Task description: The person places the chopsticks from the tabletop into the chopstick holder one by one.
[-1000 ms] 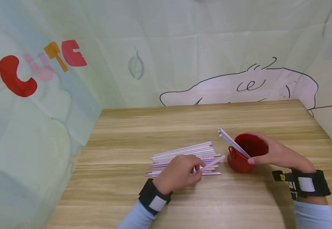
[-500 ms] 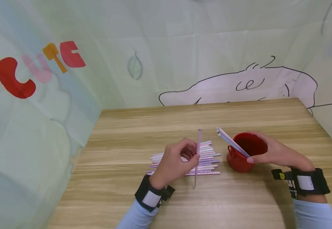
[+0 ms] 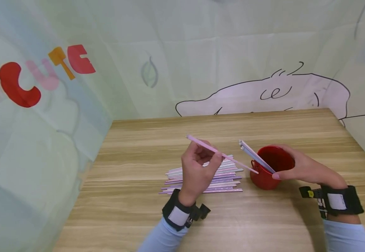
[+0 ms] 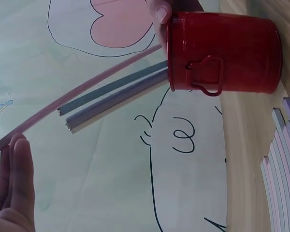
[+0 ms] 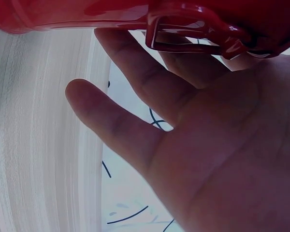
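Note:
My left hand (image 3: 198, 171) pinches one thin pink straw (image 3: 201, 142) between thumb and fingers. The straw slants down to the right, and its lower end overlaps the near side of a small red bucket (image 3: 265, 182) in the head view. From the right, my right hand (image 3: 311, 171) holds this bucket, its thumb by the rim and its fingers around the far side. A few blue and purple straws (image 4: 121, 94) lean out of the bucket toward the left. In the right wrist view, the bucket's looped side handle (image 5: 183, 48) sits over the fingers.
Many pastel straws (image 3: 228, 179) lie side by side on the wooden table (image 3: 132, 147), left of the bucket and partly behind my left hand. A printed cloth backdrop (image 3: 201, 63) stands along the table's far and left edges.
My left hand has lifted the pink straw off the pile, turned it upright, then tipped it so its lower end points right to the bucket. My right hand and the bucket stay in place.

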Demonstrator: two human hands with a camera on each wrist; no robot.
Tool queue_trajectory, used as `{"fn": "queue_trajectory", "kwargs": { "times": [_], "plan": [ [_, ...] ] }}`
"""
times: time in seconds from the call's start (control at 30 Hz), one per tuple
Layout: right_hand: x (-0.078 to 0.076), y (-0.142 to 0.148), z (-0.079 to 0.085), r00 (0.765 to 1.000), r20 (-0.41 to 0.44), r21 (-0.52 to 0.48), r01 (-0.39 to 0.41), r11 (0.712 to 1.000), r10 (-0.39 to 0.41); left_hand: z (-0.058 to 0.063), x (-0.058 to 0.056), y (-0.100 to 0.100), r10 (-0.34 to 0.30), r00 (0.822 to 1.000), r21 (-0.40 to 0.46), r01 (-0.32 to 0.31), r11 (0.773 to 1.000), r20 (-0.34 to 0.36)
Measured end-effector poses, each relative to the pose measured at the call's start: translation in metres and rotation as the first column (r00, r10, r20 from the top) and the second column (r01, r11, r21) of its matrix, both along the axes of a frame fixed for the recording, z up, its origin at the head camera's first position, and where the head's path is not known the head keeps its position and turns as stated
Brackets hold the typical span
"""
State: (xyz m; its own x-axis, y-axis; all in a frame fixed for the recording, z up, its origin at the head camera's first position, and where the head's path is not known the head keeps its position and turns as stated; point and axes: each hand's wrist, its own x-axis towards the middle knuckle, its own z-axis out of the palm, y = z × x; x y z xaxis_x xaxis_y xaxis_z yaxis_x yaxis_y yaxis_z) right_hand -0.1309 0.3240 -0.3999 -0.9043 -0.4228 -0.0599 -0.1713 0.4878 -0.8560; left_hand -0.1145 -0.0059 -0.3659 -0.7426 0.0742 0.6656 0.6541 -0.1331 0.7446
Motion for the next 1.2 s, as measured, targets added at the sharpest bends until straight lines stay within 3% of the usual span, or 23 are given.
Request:
{"fn": "queue_trajectory", "kwargs": {
  "times": [0.17,0.67,0.77,0.9,1.1,1.2],
  "plan": [
    [0.001,-0.001,0.0,1.0,-0.004,0.007,0.0,1.0,0.0,-0.001,0.002,0.015,-0.01,1.0,0.032,0.01,0.999,-0.011],
    [0.001,-0.001,0.002,1.0,0.008,0.036,0.016,0.999,-0.017,-0.012,0.003,0.039,0.017,0.995,-0.143,-0.031,0.989,-0.096],
    [0.001,-0.001,0.002,1.0,0.007,0.036,0.017,0.999,-0.017,-0.015,0.003,0.043,0.035,0.99,-0.216,-0.064,0.974,-0.136],
    [0.001,0.0,0.002,1.0,0.005,0.033,0.014,0.999,-0.014,-0.021,0.004,0.048,0.069,0.983,-0.337,-0.123,0.933,-0.167],
    [0.001,0.0,0.001,1.0,0.001,0.019,0.008,1.0,-0.008,-0.028,0.004,0.053,0.096,0.992,-0.443,-0.125,0.888,-0.087],
    [0.001,0.0,0.0,1.0,-0.001,0.012,0.004,1.0,-0.004,-0.03,0.003,0.054,0.105,0.993,-0.465,-0.122,0.877,-0.063]
  ]
}}
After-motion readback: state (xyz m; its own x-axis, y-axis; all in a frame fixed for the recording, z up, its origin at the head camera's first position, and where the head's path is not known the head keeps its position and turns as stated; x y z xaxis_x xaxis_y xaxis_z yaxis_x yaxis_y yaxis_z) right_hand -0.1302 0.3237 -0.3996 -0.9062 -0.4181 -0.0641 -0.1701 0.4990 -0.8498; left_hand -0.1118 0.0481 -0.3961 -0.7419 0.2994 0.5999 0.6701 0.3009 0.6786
